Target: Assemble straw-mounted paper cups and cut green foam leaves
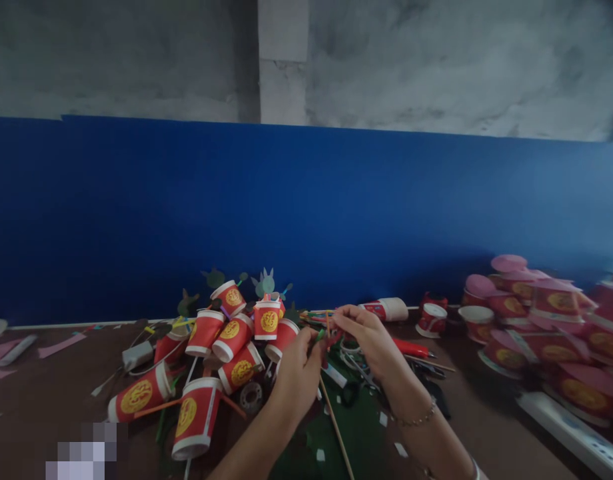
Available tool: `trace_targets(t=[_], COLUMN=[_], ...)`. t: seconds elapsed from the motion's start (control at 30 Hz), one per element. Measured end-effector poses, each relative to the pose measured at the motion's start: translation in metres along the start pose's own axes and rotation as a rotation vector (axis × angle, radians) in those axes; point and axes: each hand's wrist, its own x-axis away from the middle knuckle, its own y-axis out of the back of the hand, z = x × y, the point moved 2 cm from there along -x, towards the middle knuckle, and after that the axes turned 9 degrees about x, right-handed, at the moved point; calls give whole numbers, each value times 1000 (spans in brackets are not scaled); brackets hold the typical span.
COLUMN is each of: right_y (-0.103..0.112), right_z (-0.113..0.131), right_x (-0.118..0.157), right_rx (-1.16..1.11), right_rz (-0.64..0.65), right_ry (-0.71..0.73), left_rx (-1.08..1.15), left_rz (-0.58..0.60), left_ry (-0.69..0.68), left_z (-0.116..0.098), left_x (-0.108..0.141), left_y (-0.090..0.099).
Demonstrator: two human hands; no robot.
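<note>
My left hand (300, 365) is closed in a pinch, with a small green piece (320, 335) at its fingertips. Close beside it, my right hand (362, 333) is also pinched, by a thin orange strip (328, 323) standing up between the hands. Some red shows there too, but the small parts blur together. A thin wooden stick (336, 427) slants down from below my fingers; whether I grip it is hidden. Left of my hands lies a heap of red paper cups with yellow emblems, including a front cup (197, 419) with orange strips at its sides.
Green sheet (306, 450) with white scraps lies below my hands. A tape roll (251, 397), red-handled tool (410, 347) and scissors (359, 367) are near. On the right are pink-trimmed cups (556, 303) and a power strip (571, 427). A blue panel (306, 213) stands behind.
</note>
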Motion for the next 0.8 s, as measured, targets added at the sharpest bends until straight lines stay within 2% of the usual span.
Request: trace_targets(t=[0.13,0.23,0.33,0.43,0.57,0.63,0.67,0.73,0.8], right_y=[7,5,0,-3,-3,3,6,12,15], right_z=[2,3,1,-3,-12,-16,-18,-20,-18], right_x=[-1,0,2,3,-2,-7,-9,-12,-13], right_rx=[12,168,306,254,-22,-114,-133,-138,-130], right_rz=[-29,51,121,152,230,165,120,49,23], right_ry=[-44,-22,10,-27,-152,-169,-171,-171,-156], left_rx=[154,166,94,-137,-644,-772,-775,-643,-386], left_rz=[-3,-31,-15,29,155,250,282,266,155], left_ry=[83,128,79,-60,-422,-552,-576,-525,-337], left_z=[0,-3,-7,-12,-27,-35,-39,-46,-49], left_x=[-3,-4,-4,0,13,19,21,22,18], left_y=[-2,-1,1,4,3,1,0,1,3])
